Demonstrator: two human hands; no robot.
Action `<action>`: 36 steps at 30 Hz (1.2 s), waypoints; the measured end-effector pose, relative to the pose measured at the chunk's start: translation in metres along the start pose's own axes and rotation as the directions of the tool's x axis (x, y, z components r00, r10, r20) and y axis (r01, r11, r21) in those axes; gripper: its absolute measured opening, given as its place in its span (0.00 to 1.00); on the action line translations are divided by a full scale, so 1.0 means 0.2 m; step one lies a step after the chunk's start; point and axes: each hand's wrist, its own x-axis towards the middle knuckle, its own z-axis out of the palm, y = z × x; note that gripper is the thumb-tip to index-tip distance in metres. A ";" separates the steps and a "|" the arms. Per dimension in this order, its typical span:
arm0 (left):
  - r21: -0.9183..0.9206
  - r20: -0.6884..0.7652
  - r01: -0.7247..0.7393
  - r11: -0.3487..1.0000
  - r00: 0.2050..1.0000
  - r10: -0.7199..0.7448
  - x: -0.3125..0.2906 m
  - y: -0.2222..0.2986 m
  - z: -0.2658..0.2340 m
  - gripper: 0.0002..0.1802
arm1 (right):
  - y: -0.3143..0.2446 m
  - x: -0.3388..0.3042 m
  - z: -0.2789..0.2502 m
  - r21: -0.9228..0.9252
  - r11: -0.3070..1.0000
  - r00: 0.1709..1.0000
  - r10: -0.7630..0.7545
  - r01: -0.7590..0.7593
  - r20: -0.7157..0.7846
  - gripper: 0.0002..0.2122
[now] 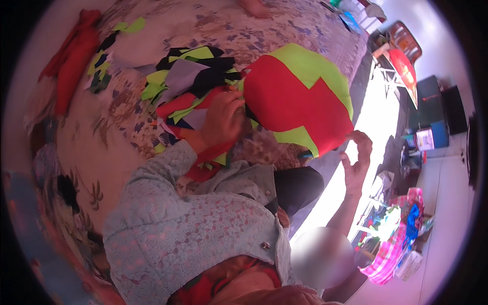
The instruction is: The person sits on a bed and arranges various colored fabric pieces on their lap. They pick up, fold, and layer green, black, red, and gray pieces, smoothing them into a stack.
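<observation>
A large red and lime-green fabric piece (300, 96) spreads in front of me, with zigzag seams between its colours and a rounded outline. My left hand (223, 117) is closed at its left edge, fingertips pinching the cloth. My right hand (359, 152) is at the lower right edge, fingers curved and thumb apart from them, with a gap between. Its fingertips reach the red edge; whether they press on it is hard to see. Beside my left hand lies a heap of fabric scraps (188, 76) in lime, grey, black and red.
I sit on a floral-patterned spread (117, 117). A red cloth (76, 61) lies at the far left, near more small scraps. Someone's bare foot (255, 7) shows at the top edge. At right are a sunlit floor strip (373, 122), a brown chair (405, 39) and pink checked cloth (389, 259).
</observation>
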 end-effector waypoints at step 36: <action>0.604 0.083 0.352 0.715 0.865 -0.495 -0.75 -0.75 -0.23 0.31 | -0.15 0.42 0.52 -0.320 0.934 0.896 -0.001 0.159 0.444 0.36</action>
